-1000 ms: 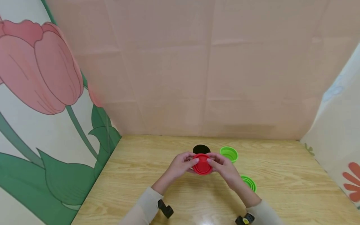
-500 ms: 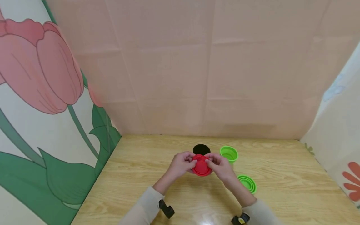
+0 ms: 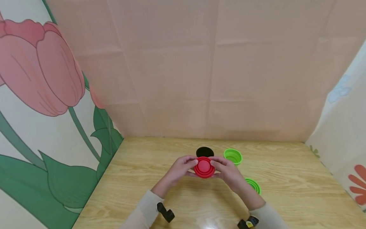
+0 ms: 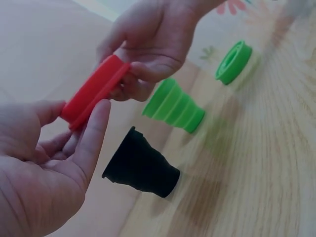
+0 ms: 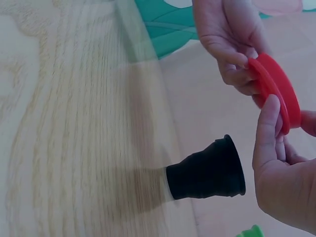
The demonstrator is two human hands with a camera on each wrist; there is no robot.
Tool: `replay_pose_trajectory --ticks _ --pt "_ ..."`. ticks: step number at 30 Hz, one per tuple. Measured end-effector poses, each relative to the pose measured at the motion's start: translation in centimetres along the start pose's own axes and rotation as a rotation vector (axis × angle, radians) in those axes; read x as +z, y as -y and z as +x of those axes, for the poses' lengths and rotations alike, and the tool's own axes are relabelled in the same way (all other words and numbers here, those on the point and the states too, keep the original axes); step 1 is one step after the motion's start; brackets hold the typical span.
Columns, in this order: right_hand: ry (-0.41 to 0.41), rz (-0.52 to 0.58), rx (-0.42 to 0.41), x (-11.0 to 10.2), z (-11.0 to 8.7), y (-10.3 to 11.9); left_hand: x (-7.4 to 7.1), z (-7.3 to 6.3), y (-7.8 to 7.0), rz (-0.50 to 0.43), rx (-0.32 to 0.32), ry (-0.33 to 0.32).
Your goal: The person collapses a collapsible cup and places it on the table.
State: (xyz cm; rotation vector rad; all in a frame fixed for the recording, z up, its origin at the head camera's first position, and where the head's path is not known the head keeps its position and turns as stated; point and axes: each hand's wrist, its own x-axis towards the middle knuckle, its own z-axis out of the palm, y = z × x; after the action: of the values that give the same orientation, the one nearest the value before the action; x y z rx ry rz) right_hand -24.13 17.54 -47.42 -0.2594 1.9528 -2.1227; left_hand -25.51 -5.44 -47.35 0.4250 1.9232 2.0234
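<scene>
A red collapsible cup (image 3: 204,167), folded flat into a ringed disc, is held up above the table between both hands. My left hand (image 3: 180,168) pinches its left edge, thumb on the near face and fingers behind. On the opposite edge my right hand (image 3: 227,173) pinches it the same way. Just beyond the hands stands a black collapsible cup (image 4: 143,165), extended and upright. To its right is a green collapsible cup (image 4: 175,107), also extended. A second green cup (image 3: 253,186), folded flat, lies near my right forearm, which partly hides it in the head view.
The wooden table (image 3: 137,159) reaches back to a wall hung with a pinkish-beige cloth (image 3: 171,79). A tulip-printed panel (image 3: 43,95) borders the left side, and a pale flowered panel (image 3: 343,143) the right.
The red cup has turned in the hands, and its rings now show evenly round the centre. Both hands keep their place, with small shifts of the fingers and forearms.
</scene>
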Motion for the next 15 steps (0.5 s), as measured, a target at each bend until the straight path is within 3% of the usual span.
replay_pose_trajectory --ticks 7,15 --pt "0.013 0.023 0.018 -0.43 -0.15 -0.03 -0.21 -0.07 -0.21 -0.023 -0.024 0.023" --pt "0.019 0.016 0.031 -0.88 -0.39 0.18 -0.31 -0.08 -0.31 -0.036 0.023 0.033"
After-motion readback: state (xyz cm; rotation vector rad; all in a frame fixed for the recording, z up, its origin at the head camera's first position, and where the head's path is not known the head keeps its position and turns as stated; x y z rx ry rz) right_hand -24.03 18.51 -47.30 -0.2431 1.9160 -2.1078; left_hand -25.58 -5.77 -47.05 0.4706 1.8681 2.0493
